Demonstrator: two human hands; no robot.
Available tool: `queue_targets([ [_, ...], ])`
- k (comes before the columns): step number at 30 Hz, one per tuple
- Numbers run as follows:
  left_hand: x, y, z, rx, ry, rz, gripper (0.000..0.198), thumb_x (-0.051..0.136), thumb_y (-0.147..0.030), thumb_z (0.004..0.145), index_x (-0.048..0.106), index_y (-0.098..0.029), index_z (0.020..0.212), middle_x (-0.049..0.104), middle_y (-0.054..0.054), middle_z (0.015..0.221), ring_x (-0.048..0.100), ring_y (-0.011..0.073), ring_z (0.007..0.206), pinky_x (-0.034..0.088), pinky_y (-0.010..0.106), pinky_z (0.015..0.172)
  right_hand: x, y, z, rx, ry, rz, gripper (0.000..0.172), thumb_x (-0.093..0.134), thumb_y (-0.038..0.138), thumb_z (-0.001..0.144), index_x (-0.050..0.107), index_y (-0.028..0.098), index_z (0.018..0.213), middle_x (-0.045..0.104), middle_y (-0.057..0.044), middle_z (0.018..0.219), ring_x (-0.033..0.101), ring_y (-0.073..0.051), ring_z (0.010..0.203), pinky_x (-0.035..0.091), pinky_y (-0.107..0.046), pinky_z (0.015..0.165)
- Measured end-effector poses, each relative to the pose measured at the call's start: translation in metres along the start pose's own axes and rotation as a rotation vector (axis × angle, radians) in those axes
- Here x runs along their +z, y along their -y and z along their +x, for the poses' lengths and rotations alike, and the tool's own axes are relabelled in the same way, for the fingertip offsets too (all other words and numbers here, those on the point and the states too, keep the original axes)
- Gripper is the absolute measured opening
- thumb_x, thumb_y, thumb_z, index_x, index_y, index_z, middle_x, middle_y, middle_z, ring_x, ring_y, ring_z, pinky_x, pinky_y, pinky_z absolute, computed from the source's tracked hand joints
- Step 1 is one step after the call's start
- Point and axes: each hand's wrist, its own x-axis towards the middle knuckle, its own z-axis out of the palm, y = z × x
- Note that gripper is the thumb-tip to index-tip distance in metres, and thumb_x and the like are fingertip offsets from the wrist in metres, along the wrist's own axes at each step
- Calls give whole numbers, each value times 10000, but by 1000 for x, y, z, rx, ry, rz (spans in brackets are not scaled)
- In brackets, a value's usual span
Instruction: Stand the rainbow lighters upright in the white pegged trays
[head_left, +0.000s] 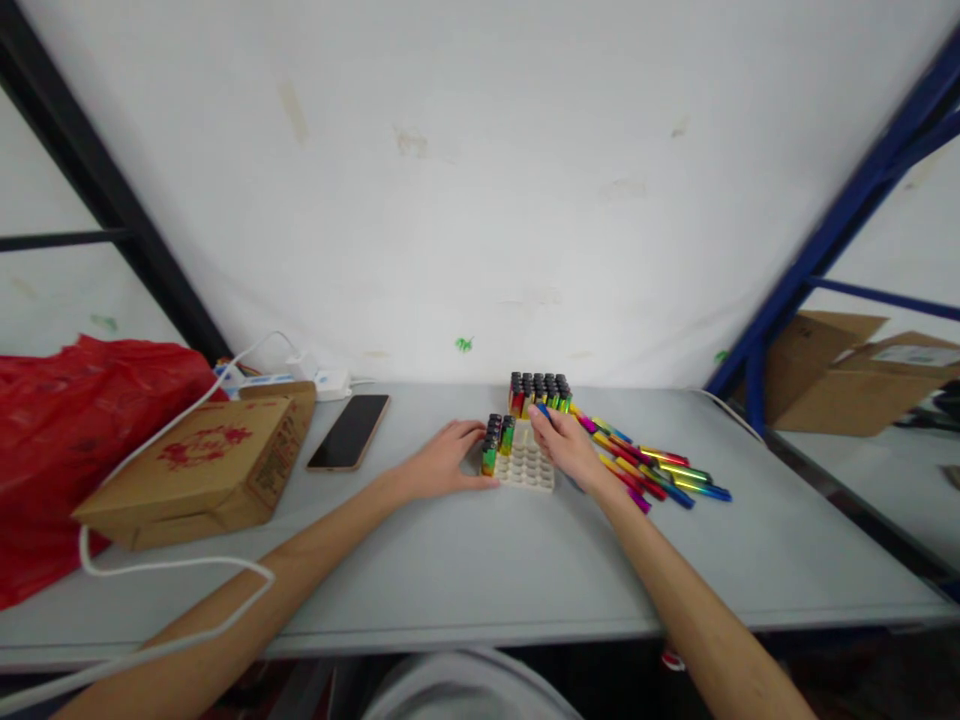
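Observation:
A white tray (531, 472) with rows of round holes lies on the table between my hands. Several short, shiny rainbow-coloured pieces with black tops, like lighters (490, 457), stand upright along its left side. My left hand (448, 460) is curved around the tray's left end, thumb at the front corner and fingers towards the back. Over the tray's right side, my right hand (568, 448) is closed on a slim blue piece (544, 411), mostly hidden by the fingers. Behind the tray is a tight block of more black-topped pieces (538, 390).
Loose shiny coloured tubes (652, 470) are spread right of my right hand. To the left are a phone (349, 432), a cardboard box (202, 455), a red plastic bag (97, 420) and a white cable (180, 568). A wall rises behind the table (450, 590).

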Motion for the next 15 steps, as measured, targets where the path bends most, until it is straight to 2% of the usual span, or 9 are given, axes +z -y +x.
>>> queue_targets([
  [3,-1,-1,1,2,2,-3,820,942,-716,888,737,-198,1490,720,199,1573,665,435,1481,508,549,1321,2,-1,-1,-54,-69,-190,841,462,1070,919,446,274,648,443,23,597,409,-159,591,292,-319,556],
  [8,-1,-1,1,-5,1,-6,830,941,-720,884,737,-194,1493,716,205,1578,671,436,1474,514,558,1314,7,-4,-1,-47,-170,-278,772,500,963,935,365,288,586,365,20,568,361,-158,583,262,-330,574],
  [11,-1,-1,1,-6,-3,-9,839,942,-726,879,738,-196,1497,715,201,1584,672,434,1474,512,559,1317,8,-7,0,-57,-168,-307,703,520,874,929,356,293,570,378,8,558,362,-163,580,245,-329,568],
  [15,-1,-1,1,-9,-8,-15,832,951,-722,871,748,-202,1487,730,195,1563,679,436,1463,519,560,1310,7,-10,0,-68,-100,-317,583,533,736,925,368,290,587,408,7,565,375,-164,586,248,-323,572],
])
